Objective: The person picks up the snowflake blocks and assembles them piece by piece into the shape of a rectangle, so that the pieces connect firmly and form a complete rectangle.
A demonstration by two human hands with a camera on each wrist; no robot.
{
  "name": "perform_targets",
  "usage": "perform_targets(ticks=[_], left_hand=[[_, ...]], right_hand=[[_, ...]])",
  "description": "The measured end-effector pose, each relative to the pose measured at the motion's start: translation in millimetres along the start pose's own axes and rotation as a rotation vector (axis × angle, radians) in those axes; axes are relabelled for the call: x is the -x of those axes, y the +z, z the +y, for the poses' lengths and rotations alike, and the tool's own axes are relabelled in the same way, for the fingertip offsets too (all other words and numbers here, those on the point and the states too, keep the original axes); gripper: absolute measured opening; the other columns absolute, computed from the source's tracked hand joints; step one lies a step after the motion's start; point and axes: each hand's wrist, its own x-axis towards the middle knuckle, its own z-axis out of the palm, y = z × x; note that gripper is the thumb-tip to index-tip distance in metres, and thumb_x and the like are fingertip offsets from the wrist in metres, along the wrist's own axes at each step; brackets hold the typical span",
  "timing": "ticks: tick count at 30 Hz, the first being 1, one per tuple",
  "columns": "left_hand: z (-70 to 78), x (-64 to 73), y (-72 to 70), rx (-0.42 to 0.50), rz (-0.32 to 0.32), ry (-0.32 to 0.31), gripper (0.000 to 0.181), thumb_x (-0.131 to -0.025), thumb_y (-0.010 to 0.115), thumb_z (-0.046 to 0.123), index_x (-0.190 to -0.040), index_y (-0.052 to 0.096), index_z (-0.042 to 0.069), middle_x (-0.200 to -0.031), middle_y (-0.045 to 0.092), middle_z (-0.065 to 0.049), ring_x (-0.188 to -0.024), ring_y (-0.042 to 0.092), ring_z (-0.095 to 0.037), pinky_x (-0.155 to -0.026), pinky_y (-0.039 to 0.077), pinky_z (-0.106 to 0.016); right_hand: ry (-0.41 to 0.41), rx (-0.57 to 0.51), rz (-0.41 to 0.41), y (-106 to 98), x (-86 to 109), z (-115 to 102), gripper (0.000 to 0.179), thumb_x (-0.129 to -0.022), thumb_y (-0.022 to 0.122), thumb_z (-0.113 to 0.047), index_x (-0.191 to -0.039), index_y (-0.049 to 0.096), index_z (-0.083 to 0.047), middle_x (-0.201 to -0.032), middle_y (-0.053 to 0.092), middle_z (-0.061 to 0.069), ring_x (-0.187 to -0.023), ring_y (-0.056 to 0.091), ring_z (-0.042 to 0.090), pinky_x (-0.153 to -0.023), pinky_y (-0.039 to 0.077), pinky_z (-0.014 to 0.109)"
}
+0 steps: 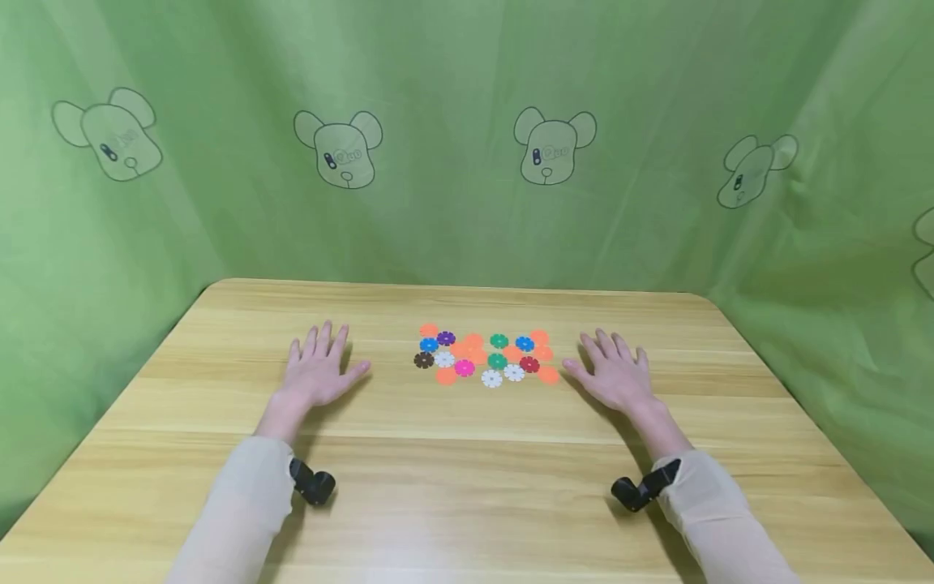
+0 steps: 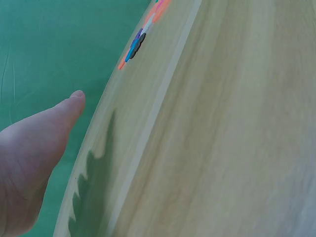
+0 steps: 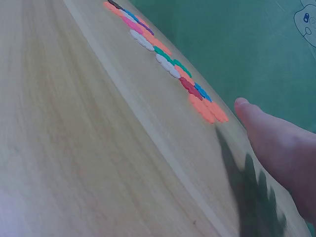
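Orange, white, green and other coloured notched discs (image 1: 498, 361) lie clustered on the wooden bench (image 1: 467, 495) before me, between the left hand (image 1: 317, 373) and the right hand (image 1: 615, 375), both hovering with fingers spread and grip released.

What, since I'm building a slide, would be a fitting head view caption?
Two spread hands flank colourful notched discs on a wood-grain table before a green curtain.

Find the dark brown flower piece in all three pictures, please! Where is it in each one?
Head: the dark brown flower piece is just left of the middle, a bit low.
Left wrist: near the top, slightly left of the middle.
Right wrist: at the top edge, left of the middle.
Shared landmark: the green curtain.
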Motion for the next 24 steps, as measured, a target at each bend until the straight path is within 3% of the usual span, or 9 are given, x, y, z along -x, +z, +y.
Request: perform_targets(ticks=[4,7,13,18,24], left_hand=[[3.7,-2.2,0.9,0.033,0.021,0.013,0.081,-0.094,0.037,0.055,-0.148,0.009,0.002,-0.151,0.002,-0.024,-0.136,0.003,-0.045,-0.107,0.0,-0.059],[10.8,-6.6,-0.2,0.096,0.057,0.024,0.079,-0.094,0.042,0.051,-0.147,0.013,-0.001,-0.15,0.011,-0.024,-0.136,0.008,-0.043,-0.108,0.003,-0.057],[36.3,-18.1,-0.6,0.375,0.097,0.026,0.064,-0.092,0.054,0.037,-0.136,0.037,-0.005,-0.139,0.039,-0.024,-0.127,0.035,-0.039,-0.106,0.024,-0.051],[63.4,-25.1,5.5,0.574,0.06,0.021,0.045,-0.088,0.062,0.027,-0.118,0.056,-0.006,-0.112,0.06,-0.021,-0.098,0.058,-0.031,-0.087,0.047,-0.042],[87.3,-28.9,17.6,0.637,-0.019,0.004,0.033,-0.085,0.067,0.024,-0.106,0.064,-0.001,-0.095,0.064,-0.01,-0.08,0.057,-0.019,-0.07,0.049,-0.03]], right_hand=[[-0.006,-0.021,0.024,-1,-0.7,0,0.083,-0.09,0.025,-0.066,-0.146,0.022,-0.005,-0.149,0.016,0.025,-0.134,0.011,0.046,-0.101,0.003,0.068],[-0.015,-0.095,0.057,-4,-2.1,-2,0.079,-0.092,0.032,-0.06,-0.145,0.024,-0.001,-0.147,0.021,0.026,-0.133,0.016,0.046,-0.102,0.009,0.066],[0.009,-0.46,0.054,-8,-4.6,-16,0.064,-0.092,0.057,-0.035,-0.137,0.036,0.005,-0.13,0.046,0.027,-0.119,0.042,0.042,-0.098,0.033,0.055],[0.047,-0.619,-0.035,-5,-7.1,-30,0.05,-0.087,0.065,-0.022,-0.125,0.048,0.007,-0.109,0.057,0.021,-0.099,0.053,0.033,-0.083,0.046,0.042],[0.018,-0.599,-0.078,-1,-8.8,-36,0.045,-0.085,0.068,-0.02,-0.116,0.054,0.009,-0.104,0.057,0.019,-0.095,0.051,0.03,-0.082,0.044,0.041]])
